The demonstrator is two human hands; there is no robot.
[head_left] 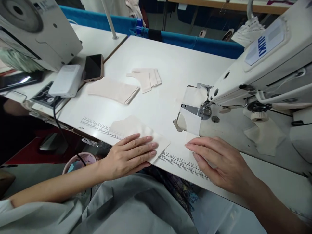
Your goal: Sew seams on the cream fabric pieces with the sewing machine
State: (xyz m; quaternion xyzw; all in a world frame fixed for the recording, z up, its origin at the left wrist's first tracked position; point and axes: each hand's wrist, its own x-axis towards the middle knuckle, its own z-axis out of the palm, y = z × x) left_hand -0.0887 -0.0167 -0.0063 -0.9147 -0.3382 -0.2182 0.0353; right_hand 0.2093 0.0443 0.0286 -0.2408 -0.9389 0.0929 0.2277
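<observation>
Pressing down on a cream, angular piece of thin fabric (143, 127), the left hand (129, 159) is lying on the white, ruler-marked surface (175, 71), left of the white JUKI sewing machine (265, 55) and on its near side. Its grip is stretching out flat, fingers together, closing around nothing.

The right hand (216, 157) is reaching toward the near end of a white fabric strip (192, 123) that is lying at the sewing machine's metal presser foot (203, 111). That grip is looking narrow; whether it is pinching the strip, I cannot tell. Farther left of the machine, a long pale-pink fabric stack (113, 90) and a smaller, curved pale-pink stack (147, 79) are lying apart from both hands.

For a clean result, the left palm should be smoothing the cream piece without dragging it, while the right fingertips should be guiding the strip lightly, squaring its edges and avoiding the foot.
</observation>
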